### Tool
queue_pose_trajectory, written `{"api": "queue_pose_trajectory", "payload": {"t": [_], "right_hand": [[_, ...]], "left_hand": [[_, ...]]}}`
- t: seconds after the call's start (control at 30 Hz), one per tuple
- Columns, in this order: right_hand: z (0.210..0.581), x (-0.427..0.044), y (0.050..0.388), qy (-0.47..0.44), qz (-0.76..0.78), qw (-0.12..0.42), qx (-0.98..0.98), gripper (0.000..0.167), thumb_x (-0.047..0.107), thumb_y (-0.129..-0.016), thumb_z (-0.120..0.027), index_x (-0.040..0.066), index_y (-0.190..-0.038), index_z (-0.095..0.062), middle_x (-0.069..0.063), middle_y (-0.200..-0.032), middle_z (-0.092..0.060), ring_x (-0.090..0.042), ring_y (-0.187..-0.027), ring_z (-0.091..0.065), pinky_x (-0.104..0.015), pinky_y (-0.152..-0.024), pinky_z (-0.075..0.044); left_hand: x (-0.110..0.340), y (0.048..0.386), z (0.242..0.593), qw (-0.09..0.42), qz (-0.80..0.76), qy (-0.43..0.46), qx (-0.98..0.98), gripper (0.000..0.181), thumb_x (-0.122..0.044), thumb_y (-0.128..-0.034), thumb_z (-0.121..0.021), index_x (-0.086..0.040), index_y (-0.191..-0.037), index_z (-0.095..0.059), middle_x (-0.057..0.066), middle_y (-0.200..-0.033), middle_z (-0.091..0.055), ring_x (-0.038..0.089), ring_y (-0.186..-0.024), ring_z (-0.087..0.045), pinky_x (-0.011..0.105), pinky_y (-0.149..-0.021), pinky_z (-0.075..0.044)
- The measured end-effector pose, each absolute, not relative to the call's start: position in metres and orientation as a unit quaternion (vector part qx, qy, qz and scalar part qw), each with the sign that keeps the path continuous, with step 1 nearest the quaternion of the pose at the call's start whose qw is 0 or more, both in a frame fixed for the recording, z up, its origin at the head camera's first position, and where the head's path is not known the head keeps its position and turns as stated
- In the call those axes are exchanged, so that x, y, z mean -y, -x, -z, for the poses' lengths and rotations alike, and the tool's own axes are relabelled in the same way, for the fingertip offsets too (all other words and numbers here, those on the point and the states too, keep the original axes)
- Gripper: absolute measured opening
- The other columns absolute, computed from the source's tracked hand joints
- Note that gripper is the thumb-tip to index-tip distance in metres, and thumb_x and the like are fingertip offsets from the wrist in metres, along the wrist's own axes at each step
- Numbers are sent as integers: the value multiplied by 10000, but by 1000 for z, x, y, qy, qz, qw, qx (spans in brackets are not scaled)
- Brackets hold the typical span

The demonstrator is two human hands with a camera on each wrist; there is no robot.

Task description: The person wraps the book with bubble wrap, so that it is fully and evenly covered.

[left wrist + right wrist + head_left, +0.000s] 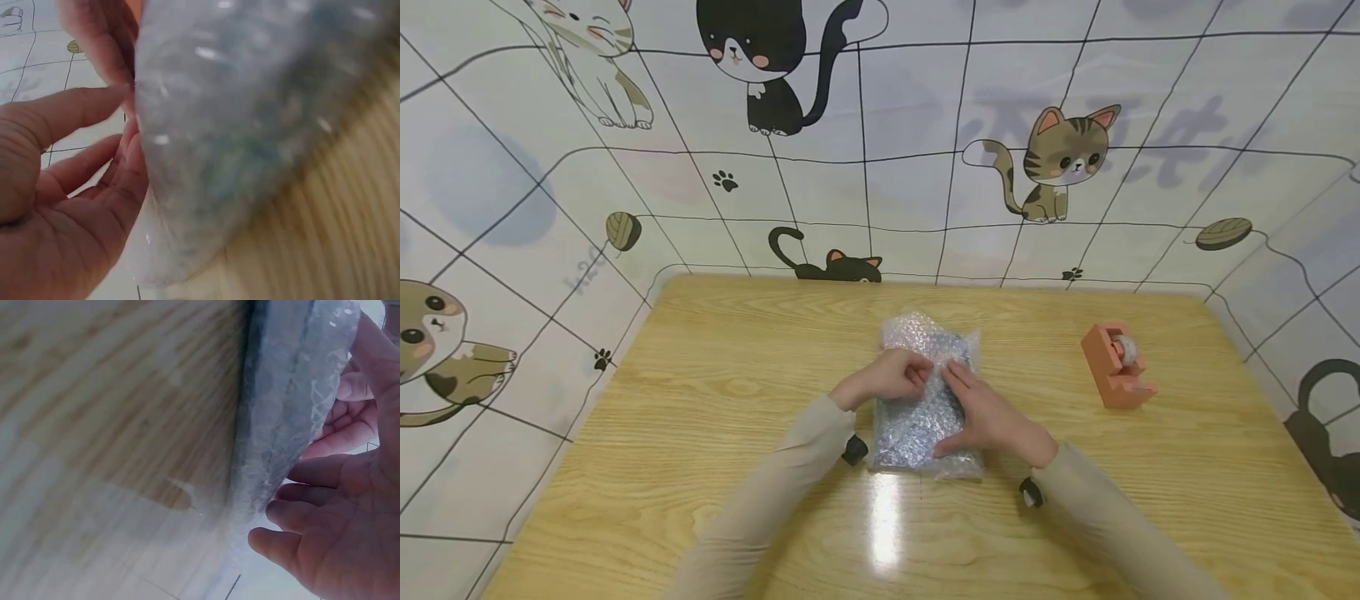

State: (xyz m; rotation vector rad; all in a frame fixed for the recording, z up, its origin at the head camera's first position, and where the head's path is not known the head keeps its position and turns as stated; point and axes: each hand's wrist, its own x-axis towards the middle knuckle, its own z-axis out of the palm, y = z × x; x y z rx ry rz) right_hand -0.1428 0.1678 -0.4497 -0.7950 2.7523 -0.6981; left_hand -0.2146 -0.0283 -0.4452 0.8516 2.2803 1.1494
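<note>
While one bubble-wrapped package lies flat on the table, the right hand rests on it, thumb spread wide from fingers; left hand: fingers bent over the package, pinch or none cannot be told. Tape dispenser: apart, rightward. Advisable handling: right hand steadying, left pressing lightly, bubbles uncrushed.

there's the left sleeve down at seven o'clock, long, plain and pale beige, wrinkled near the cuff, with a crease across the forearm; swing over to five o'clock and it's the right sleeve, same pale cloth, same full length to the wrist; and look, a small black block at seven o'clock from the bare left hand; its partner, a second black block with a whitish patch, sits at five o'clock from the right hand, bare too
</note>
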Motion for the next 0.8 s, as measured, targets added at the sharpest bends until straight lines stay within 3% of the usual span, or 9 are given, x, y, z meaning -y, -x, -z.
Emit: {"api": "queue_pose_trajectory", "payload": {"t": [0.17,0.23,0.4,0.53,0.8], "right_hand": [[448,-169,145,274,226,101,-929,1172,480,-591,-843,-146,-1397,-267,-322,-1470,-204,-452,-1349,-211,-518,-1073,-255],[447,-169,146,277,224,104,-929,1166,486,-600,-838,-146,-1396,-268,-324,-1468,-207,-455,-1346,-217,-522,-1067,-267],[446,-170,146,277,220,112,-928,1157,489,-618,-829,-141,-1403,-258,-317,-1475,-198,-450,-1350,-212,-524,-1062,-277],[447,-172,147,279,216,112,-929,1160,497,-621,-823,-139,-1405,-253,-312,-1481,-187,-444,-1354,-205,-521,-1065,-275],[450,-174,148,284,218,118,-926,1174,510,-632,-809,-115,-1429,-215,-299,-1497,-150,-435,-1366,-177,-516,-1072,-262]], "left_hand": [[39,213,445,203,-393,-357,-823,526,26,-746,-720,94,-1231,-532,178,-1089,-598,231,-927,-604,205,-785,-498],[44,213,443,175,-339,-384,-841,587,-51,-730,-775,48,-1255,-532,168,-1198,-560,257,-1059,-557,271,-900,-460],[46,213,437,158,-181,-420,-875,902,-345,-635,-856,-83,-1391,-439,125,-1501,-295,318,-1367,-242,496,-1098,-220],[41,211,434,177,-111,-416,-885,1050,-487,-584,-847,-178,-1457,-351,57,-1560,-148,344,-1398,-129,603,-1071,-168],[33,216,435,171,-42,-410,-895,1124,-612,-535,-809,-313,-1479,-277,13,-1561,-151,328,-1395,-150,595,-1089,-123]]}}
